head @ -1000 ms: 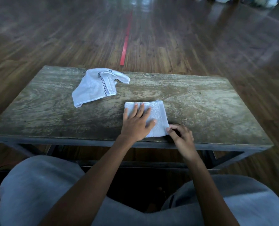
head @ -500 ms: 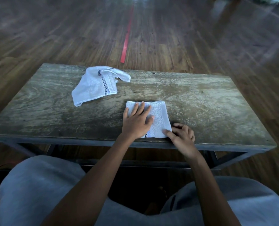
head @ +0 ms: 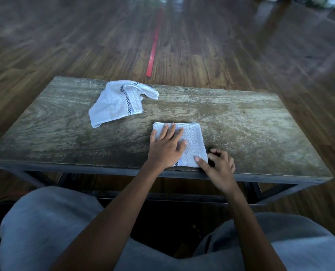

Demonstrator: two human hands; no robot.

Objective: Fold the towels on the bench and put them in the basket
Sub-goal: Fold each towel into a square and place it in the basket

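White folded towel (head: 194, 141) half hidden under left hand (head: 165, 148).

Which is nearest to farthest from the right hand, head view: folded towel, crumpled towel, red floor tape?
1. folded towel: touching, its near right corner under the thumb of the right hand.
2. crumpled towel: far left part of the bench.
3. red floor tape: on the floor, beyond the bench's far edge.

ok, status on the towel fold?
Left hand flat on folded towel. Right hand thumb on its near corner, grip unclear. Second towel rumpled, far left of bench. No basket in view.
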